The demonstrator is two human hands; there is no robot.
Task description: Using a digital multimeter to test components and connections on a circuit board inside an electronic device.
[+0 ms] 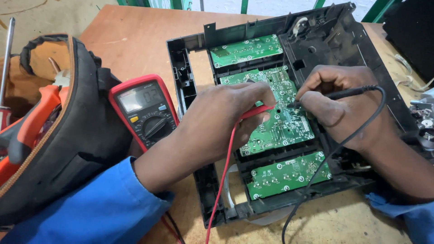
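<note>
while both hands work over the middle green circuit board [275,113], the left hand [226,119] has its fingers curled shut around the red probe [255,111], which runs nearly level, its long axis left to right, the tip aimed right toward the board's centre. only a short red stretch shows past the fingertips; the rest is hidden in the grip, and its red lead [224,180] drops from under the hand toward the near table edge. the right hand [337,101] pinches the black probe [343,94] between thumb and forefinger, pen-like, its axis also close to level, the tip pointing left and slightly down onto the board, just beside the red tip. the black lead [334,153] loops over the wrist. the board sits in a black plastic chassis [190,90]. a red multimeter [147,110] lies left of it, beside a tool bag [68,135].
</note>
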